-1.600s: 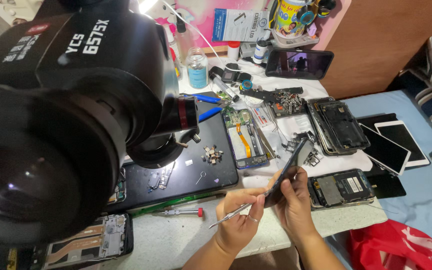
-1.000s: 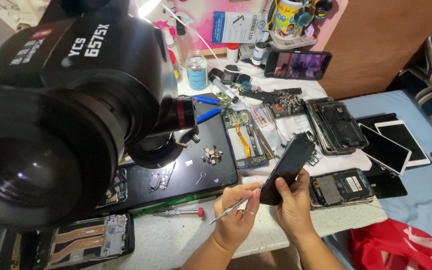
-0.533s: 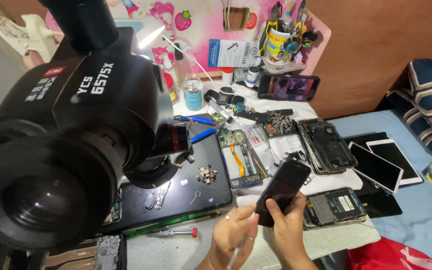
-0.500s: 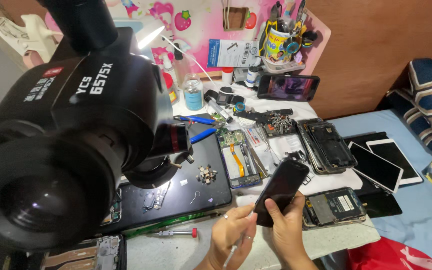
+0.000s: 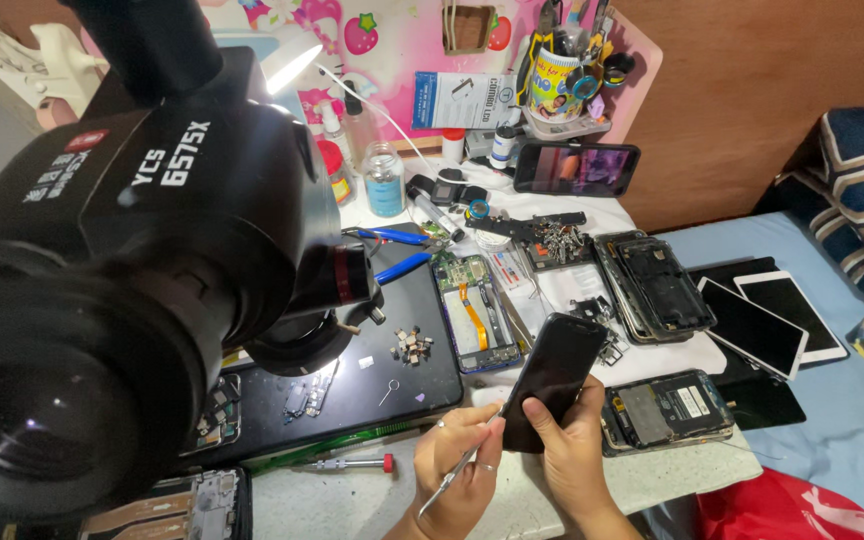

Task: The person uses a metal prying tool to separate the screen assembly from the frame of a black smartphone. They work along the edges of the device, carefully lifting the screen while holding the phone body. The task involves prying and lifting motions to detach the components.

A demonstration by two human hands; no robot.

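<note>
Fingers (image 5: 542,412) of the right hand (image 5: 574,455) wrapped round the lower end of a black phone (image 5: 555,378), thumb pressed on its dark face, grip closed firmly. Phone held tilted, top end leaning toward the upper right, low in the frame just right of centre, raised above the front edge of the white bench (image 5: 372,500). Left hand (image 5: 460,468) just beside it at lower centre, fingers pinched shut on a thin metal tool (image 5: 457,472), tip of the tool touching the phone's lower left edge (whether slipped into the seam, cannot tell).

Filling the left half of the frame, very close and partly blurred: a large black microscope head (image 5: 122,270). Below it, a black work mat (image 5: 397,365) strewn with small metal parts. Right of the mat, an opened phone frame (image 5: 474,312) with an orange flex strip showing. Blue-handled pliers (image 5: 397,240) above the mat. Near the bench's lower edge, a red-tipped screwdriver (image 5: 352,463). Just right of the hands, another opened handset (image 5: 667,408), innards up; further up, a dark rear housing (image 5: 657,285). At the right, two tablets (image 5: 767,322) side by side (one dark-faced, one white-framed). Along the back, a lit phone (image 5: 576,167) lying sideways and a cup of tools (image 5: 557,85).
</note>
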